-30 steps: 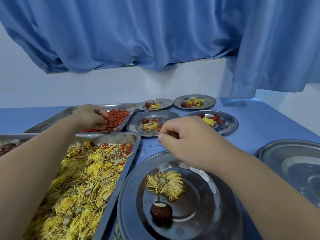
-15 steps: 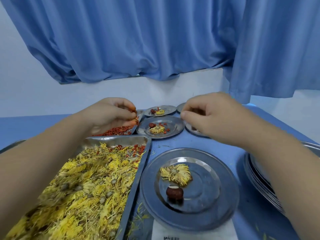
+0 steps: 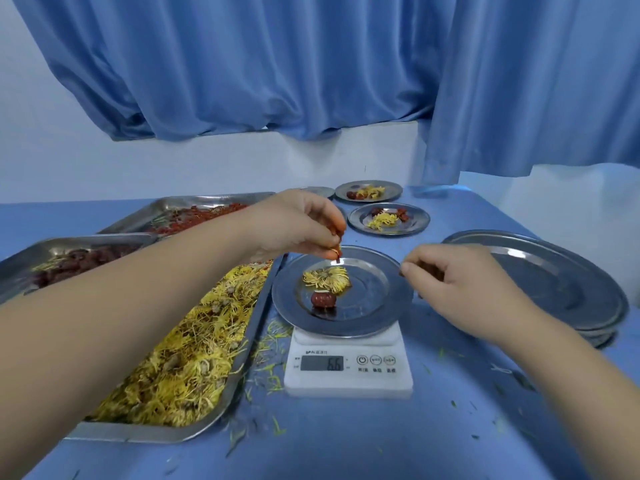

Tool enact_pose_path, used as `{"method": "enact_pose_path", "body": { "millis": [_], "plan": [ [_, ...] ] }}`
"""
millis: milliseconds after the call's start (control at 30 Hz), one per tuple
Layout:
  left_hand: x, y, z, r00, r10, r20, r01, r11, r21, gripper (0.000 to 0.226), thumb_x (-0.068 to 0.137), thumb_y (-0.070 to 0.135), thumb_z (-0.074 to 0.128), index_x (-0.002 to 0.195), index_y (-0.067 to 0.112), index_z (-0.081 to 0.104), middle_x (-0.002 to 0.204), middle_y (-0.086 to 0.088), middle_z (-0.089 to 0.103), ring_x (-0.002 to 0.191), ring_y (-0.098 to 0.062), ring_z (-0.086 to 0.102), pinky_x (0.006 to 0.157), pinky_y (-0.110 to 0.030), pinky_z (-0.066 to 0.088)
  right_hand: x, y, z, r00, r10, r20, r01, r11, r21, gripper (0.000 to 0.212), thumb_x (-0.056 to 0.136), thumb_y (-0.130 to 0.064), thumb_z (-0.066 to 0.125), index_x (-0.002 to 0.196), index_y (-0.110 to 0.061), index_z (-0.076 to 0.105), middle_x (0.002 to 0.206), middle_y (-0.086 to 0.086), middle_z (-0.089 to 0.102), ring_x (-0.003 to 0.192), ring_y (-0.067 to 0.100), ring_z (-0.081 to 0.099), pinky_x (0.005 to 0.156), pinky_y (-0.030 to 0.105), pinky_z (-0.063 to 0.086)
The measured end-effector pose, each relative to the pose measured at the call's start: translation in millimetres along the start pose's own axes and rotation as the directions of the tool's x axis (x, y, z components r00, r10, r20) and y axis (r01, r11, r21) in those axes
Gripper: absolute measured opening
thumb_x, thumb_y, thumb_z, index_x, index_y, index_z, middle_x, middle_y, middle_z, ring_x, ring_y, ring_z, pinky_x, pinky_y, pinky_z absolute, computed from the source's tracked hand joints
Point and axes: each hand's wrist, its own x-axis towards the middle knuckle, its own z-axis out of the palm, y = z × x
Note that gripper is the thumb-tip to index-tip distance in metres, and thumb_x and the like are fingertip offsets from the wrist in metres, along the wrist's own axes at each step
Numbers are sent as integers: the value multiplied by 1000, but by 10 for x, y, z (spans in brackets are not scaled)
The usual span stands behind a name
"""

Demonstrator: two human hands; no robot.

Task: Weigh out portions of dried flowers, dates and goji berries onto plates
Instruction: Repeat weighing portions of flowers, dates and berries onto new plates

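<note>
Two hands are held over the steel plate point(image 3: 374, 306) that is set on the white kitchen scale point(image 3: 348, 370), whose display is read as 6.6. Goji berries point(image 3: 336, 233) are pinched in the left hand point(image 3: 294, 225), fingers point(image 3: 323, 242) closed on them just above the plate's far rim. On the plate, a dried chrysanthemum point(image 3: 326, 278) is laid touching a red date point(image 3: 323, 300). The right hand point(image 3: 460, 278) is curled at the plate's right edge, fingers drawn together; whether anything is held cannot be told. The flower tray point(image 3: 221, 403) is seen just left of the scale on the blue surface point(image 3: 346, 441), the goji tray point(image 3: 162, 211) behind it.
</note>
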Motion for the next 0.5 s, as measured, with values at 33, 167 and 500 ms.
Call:
{"method": "enact_pose_path", "body": {
  "millis": [33, 167, 500],
  "plan": [
    [9, 6, 71, 1000, 2, 4, -2, 999, 43, 20, 85, -14, 60, 86, 6, 63, 78, -9, 65, 73, -22, 72, 66, -23, 58, -57, 20, 24, 1000, -3, -12, 3, 1000, -15, 21, 89, -30, 57, 68, -27, 60, 58, -8, 58, 57, 9, 51, 55, 29, 43],
    [51, -25, 341, 999, -1, 37, -8, 970, 241, 22, 86, -12, 61, 86, 10, 67, 77, -3, 66, 71, -18, 71, 71, -27, 60, -148, 36, 88, 997, -71, -20, 68, 987, -143, 19, 90, -30, 53, 73, -26, 59, 54, -10, 50, 61, 14, 52, 59, 37, 47],
    [60, -48, 525, 999, 11, 33, -28, 826, 563, 29, 86, -4, 62, 99, 21, 70, 87, 11, 73, 74, 6, 66, 64, -7, 48, -133, 129, 89, 991, -129, -22, 121, 965, -233, 20, 91, -33, 48, 77, -24, 59, 53, -12, 44, 60, 18, 51, 53, 30, 37]
  ]
}}
